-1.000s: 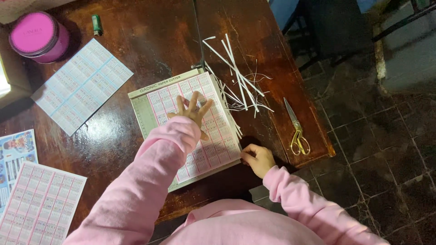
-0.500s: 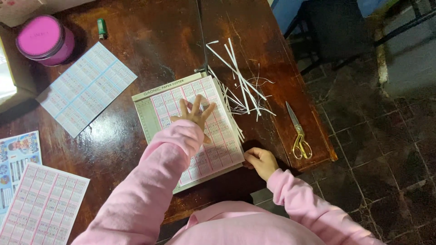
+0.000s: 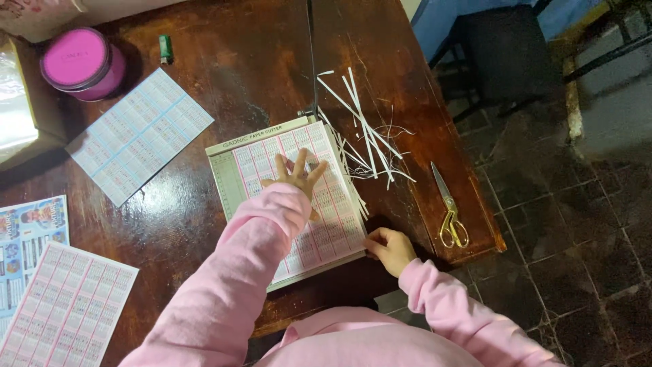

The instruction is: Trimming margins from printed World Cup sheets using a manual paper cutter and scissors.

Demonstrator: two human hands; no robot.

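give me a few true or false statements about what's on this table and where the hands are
1. The left hand lies flat with spread fingers on the pink gridded sheet. True.
2. The scissors are in the right hand. False: they lie on the table, apart from it.
3. White paper strips lie to the right of the paper cutter. True.
4. The pink round container sits on the cutter. False: it stands at the table's far left corner.
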